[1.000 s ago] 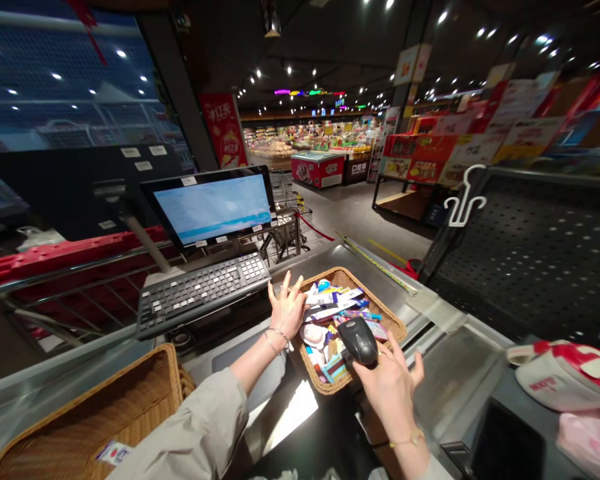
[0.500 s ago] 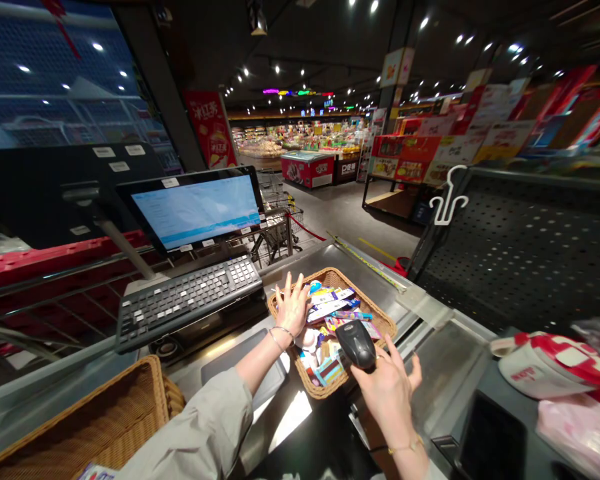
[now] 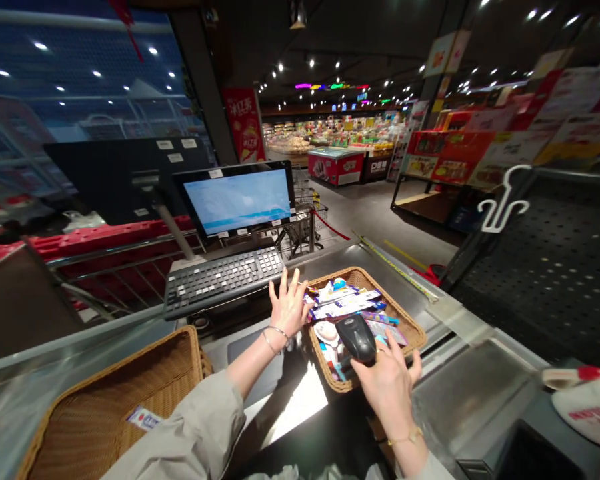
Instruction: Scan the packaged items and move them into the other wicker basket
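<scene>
My left hand (image 3: 287, 307) is over the left rim of a wicker basket (image 3: 419, 333), its fingers spread and a bracelet on the wrist. Small wrapped packets (image 3: 347, 303) and a white round item (image 3: 327, 331) lie inside that basket. A black handheld scanner (image 3: 357, 339) is held in my right hand (image 3: 389, 373), above the basket's near part. At the lower left stands a second wicker basket (image 3: 115, 373), with one small white packet (image 3: 144, 418) in it.
A keyboard (image 3: 223, 277) and a lit monitor (image 3: 240, 200) stand at the left. On the right are a metal counter (image 3: 473, 380), a dark phone-like slab (image 3: 540, 453), a red-and-white item (image 3: 587, 407) and a perforated black panel (image 3: 555, 260) with a white hook (image 3: 505, 200).
The view has turned left, so the surroundings sit further right. My left hand has shifted left relative to the basket of packets, towards its rim. The scanner remains in my right hand.
</scene>
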Motion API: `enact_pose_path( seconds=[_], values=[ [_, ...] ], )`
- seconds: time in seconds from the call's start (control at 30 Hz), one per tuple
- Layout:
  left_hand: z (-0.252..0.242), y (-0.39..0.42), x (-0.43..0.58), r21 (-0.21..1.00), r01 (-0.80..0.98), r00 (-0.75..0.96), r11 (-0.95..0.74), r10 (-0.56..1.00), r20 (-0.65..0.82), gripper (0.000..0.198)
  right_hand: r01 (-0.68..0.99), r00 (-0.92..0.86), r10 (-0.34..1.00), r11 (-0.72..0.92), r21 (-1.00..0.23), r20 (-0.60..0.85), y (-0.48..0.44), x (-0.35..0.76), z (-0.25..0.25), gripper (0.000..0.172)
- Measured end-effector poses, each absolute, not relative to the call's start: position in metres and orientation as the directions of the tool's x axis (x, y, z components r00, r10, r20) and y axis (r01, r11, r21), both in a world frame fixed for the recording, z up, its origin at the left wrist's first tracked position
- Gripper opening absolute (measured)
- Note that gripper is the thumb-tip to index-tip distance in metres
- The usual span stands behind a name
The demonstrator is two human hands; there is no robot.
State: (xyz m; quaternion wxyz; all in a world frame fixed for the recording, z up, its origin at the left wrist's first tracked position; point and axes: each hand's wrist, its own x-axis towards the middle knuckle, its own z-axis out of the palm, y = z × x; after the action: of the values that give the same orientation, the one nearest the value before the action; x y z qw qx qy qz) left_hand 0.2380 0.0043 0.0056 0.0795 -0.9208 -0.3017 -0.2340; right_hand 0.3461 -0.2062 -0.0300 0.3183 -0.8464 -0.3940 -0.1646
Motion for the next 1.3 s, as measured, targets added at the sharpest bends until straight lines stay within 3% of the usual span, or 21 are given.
enact_pose_path(
  seconds=[0.4, 0.8, 1.3],
  values=[
    [0.006, 0.001, 0.121, 0.024, 0.785, 0.536, -0.619, 0.699, 0.474, 0.049, 0.871, 0.465, 0.718, -0.264, -0.415, 0.518, -0.164, 0.295, -0.020, 0.025],
    [-0.008, -0.009, 0.001, 0.073, 0.899, 0.348, -0.431, 0.806, 0.478, 0.034, 0.917, 0.264, 0.834, -0.062, -0.393, 0.485, -0.132, 0.234, -0.021, 0.017],
    [-0.044, -0.009, -0.121, 0.028, 0.934, 0.329, -0.356, 0.890, 0.316, 0.034, 0.913, 0.150, 0.897, 0.035, -0.406, 0.415, -0.118, 0.188, -0.032, 0.023]
  ],
)
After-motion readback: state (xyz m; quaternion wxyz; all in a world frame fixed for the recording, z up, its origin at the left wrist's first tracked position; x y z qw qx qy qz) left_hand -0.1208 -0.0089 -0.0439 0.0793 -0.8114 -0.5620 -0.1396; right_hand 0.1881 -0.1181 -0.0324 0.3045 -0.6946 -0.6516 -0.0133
